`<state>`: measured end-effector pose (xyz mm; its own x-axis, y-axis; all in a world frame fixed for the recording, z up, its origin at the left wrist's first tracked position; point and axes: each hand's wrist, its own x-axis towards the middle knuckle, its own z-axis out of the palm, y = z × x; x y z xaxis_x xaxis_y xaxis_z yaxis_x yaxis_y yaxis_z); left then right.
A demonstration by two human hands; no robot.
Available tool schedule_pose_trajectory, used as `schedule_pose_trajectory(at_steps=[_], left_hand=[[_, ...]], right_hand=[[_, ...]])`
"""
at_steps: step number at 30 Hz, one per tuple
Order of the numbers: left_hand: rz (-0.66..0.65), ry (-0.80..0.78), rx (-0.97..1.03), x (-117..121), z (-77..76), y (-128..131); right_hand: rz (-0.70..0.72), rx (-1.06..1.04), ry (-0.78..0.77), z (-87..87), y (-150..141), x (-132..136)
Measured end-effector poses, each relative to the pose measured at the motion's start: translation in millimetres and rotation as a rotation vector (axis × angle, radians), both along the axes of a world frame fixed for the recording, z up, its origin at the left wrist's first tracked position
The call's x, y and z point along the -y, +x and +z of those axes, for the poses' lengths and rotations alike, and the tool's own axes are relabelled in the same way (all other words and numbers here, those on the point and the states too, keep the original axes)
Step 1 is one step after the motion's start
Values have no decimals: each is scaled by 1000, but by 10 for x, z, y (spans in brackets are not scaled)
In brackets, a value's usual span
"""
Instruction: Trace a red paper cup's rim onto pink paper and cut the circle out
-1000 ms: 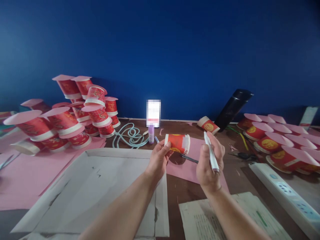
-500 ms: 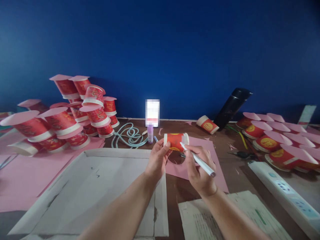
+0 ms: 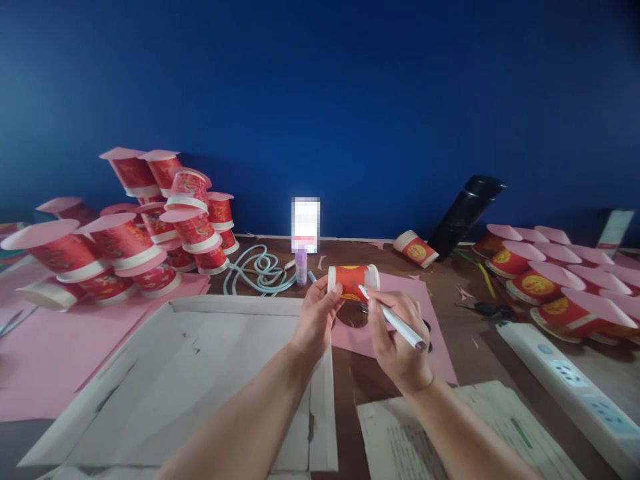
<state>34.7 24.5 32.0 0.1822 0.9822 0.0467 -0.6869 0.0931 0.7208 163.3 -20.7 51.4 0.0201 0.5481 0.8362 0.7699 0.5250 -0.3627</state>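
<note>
My left hand [image 3: 319, 315] is closed around the base end of a red paper cup [image 3: 349, 280], which lies sideways in the air and carries a pale patch near its right end. A white marker pen [image 3: 403, 328] is gripped in my right hand [image 3: 400, 340], its tip at the side of the cup by the pale patch. Below both hands is a pink paper sheet [image 3: 420, 300] with a round hole cut in it. Scissors [image 3: 363, 308] lie on that sheet, mostly hidden behind my right hand.
Red cups with pink discs [image 3: 123, 243] are stacked at the left, and more [image 3: 545, 283] stand at the right. A white cardboard tray [image 3: 225, 373], a power strip [image 3: 575, 387], a purple glue stick [image 3: 301, 268], a coiled cable [image 3: 260, 270], a loose cup [image 3: 416, 249] and a black flask [image 3: 467, 217] surround my hands.
My right hand has moved left and brought the pen from beside the cup to its surface. The pen has turned from upright to slanting. My left hand keeps the cup nearly still.
</note>
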Motion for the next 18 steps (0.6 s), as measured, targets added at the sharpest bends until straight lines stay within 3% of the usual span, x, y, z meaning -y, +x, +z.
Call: schedule_pose_trajectory(at_steps=[18], left_hand=[[32,-9,-7,4,25,4]], right_hand=[[-33,15,-12,-3,6,-6]])
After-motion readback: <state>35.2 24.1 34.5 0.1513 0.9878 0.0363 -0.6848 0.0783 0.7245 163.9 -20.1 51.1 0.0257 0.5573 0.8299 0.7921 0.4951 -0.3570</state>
